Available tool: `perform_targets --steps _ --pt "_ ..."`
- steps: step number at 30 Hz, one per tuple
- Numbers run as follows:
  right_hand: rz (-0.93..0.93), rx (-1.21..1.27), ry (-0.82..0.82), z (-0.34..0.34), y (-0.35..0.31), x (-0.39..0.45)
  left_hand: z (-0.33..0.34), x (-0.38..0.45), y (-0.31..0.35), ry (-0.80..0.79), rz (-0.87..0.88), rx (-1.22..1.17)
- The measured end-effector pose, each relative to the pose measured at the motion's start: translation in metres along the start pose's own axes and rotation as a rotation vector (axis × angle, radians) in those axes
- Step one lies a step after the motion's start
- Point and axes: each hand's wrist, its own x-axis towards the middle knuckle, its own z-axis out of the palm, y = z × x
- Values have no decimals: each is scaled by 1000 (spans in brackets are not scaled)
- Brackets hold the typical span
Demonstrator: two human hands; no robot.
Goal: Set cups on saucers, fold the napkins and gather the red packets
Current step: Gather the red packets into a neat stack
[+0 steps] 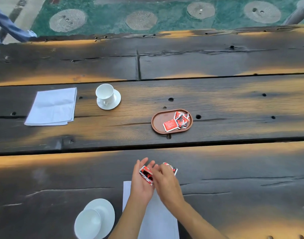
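Note:
My left hand (141, 183) is palm-up near the table's front, holding a small stack of red packets (146, 174). My right hand (166, 183) hovers beside it over another red packet (171, 167) whose edge shows past the fingers; whether it grips that packet I cannot tell. A brown oval tray (158, 120) further back holds several red packets (177, 121). A white cup (105, 93) stands on its saucer (117, 99) at the back left. A second cup (87, 224) sits on a saucer (104, 208) at the front left. A folded napkin (52, 106) lies far left; another napkin (158, 219) lies under my forearms.
The table is dark, weathered wooden planks (234, 104) with gaps and knot holes. Beyond its far edge is green paving with round stone discs (140, 19). A person's blue sleeve (10, 26) shows at the top left.

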Motion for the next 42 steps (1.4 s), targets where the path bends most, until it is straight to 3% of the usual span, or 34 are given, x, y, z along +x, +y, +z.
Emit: perform_targets --steps 5,8,11,15,20,23,29,32,38,42 --pt "-164 76 21 16 7 -9 -8 1 -3 14 -25 10" --pt "83 133 89 12 32 -2 -15 1 2 37 -6 -2" --pt "254 -117 59 8 53 9 -16 1 7 54 -3 -41" --pt "274 -282 -59 8 68 20 -13 1 7 72 6 -36" --pt "347 -241 -49 13 65 29 -14 0 7 88 20 -21" --pt "392 -120 -24 12 64 32 -12 0 8 104 27 -10" --pt "610 579 130 -4 46 37 -5 -1 7 101 44 21" --pt "606 862 87 -10 25 37 -3 -1 7 84 46 27" --pt "579 1038 113 -17 10 37 -1 2 8 53 31 20" --pt "515 905 -7 -15 9 38 3 5 5 16 12 11"
